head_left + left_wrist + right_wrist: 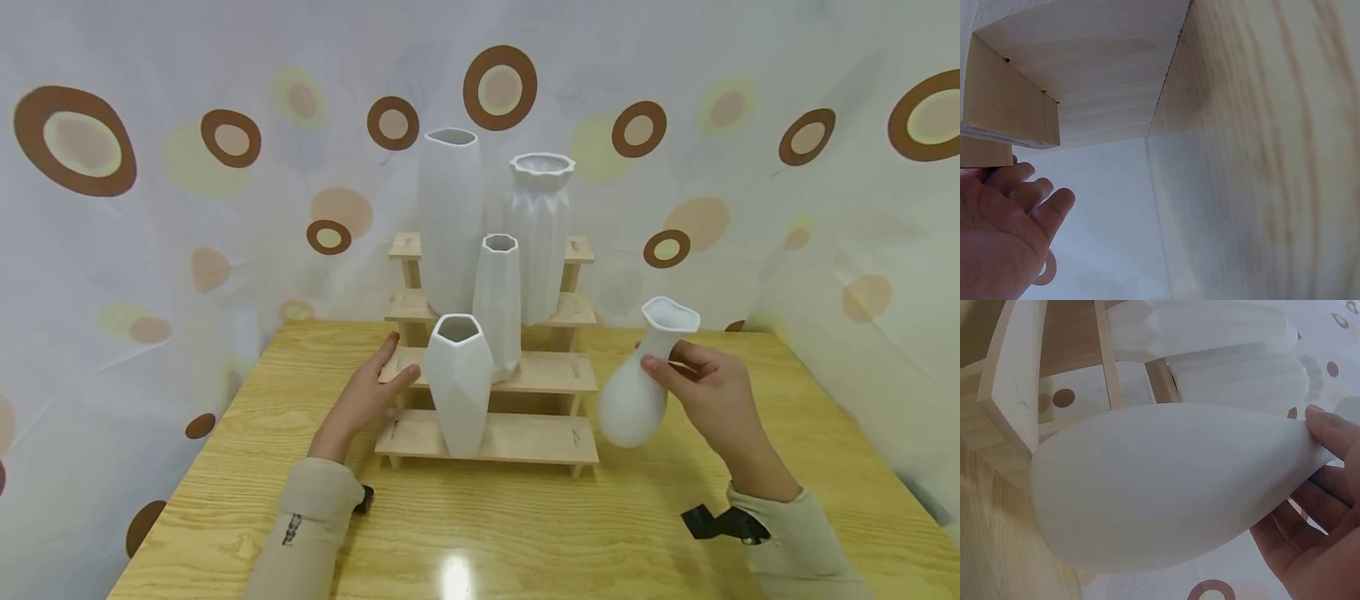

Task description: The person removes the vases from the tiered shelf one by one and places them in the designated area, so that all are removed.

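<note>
1. The right hand [716,396] pinches the narrow neck of a smooth, matte white bulb-bodied vase [637,392], thumb in front and fingers [1329,434] curled behind; the vase hangs tilted above the table, just right of the stand
2. The left hand [363,400] lies with fingers straight and relaxed, holding nothing, against the left edge of the stepped plywood stand [525,437]
3. A faceted white vase [459,379] stands on the lowest step, a slimmer angular one [497,304] behind it
4. Higher steps bear a tall plain vase [448,221] and a pleated, scallop-rimmed vase [538,233]
5. The glossy, grained wooden table [525,533] reflects a light
</note>
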Tool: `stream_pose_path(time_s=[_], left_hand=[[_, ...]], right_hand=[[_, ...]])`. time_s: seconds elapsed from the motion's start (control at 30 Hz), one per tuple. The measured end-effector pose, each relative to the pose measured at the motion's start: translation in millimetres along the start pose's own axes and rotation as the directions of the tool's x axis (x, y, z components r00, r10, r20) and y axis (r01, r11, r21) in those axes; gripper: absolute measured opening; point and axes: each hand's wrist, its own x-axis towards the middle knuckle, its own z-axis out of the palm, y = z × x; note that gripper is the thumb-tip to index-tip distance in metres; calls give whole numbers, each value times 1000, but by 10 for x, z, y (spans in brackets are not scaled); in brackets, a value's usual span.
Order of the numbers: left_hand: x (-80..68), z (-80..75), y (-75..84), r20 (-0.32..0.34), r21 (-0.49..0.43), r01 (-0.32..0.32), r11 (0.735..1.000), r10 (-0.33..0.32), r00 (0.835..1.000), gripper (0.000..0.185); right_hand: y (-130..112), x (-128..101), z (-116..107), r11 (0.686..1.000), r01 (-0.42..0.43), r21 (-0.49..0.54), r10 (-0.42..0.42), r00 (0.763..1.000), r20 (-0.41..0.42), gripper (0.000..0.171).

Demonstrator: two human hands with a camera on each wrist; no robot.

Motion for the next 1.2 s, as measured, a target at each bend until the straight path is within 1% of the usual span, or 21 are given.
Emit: stream_pose_path(time_s=[0.2, 0.43, 0.8, 1.03, 1.2], left_hand=[[-6, 5, -4, -2, 7, 1, 1000, -1, 1000, 90], [-15, -1, 15, -7, 7, 7, 1000, -7, 1000, 91], [-12, -5, 7, -11, 14, 23, 1000, -22, 1000, 90], [-2, 0, 2, -8, 14, 22, 1000, -22, 1000, 91], [0, 10, 1, -9, 18, 22, 1000, -22, 1000, 91]], right_hand=[[48, 31, 27, 998, -30, -54, 28, 999, -29, 39], [98, 81, 91, 999, -48, -17, 47, 997, -57, 42], [129, 173, 98, 997, -71, -36, 68, 995, -77, 44], [189, 235, 129, 998, -46, -46, 42, 995, -92, 43], [234, 278, 163, 998, -52, -42, 48, 994, -98, 45]])
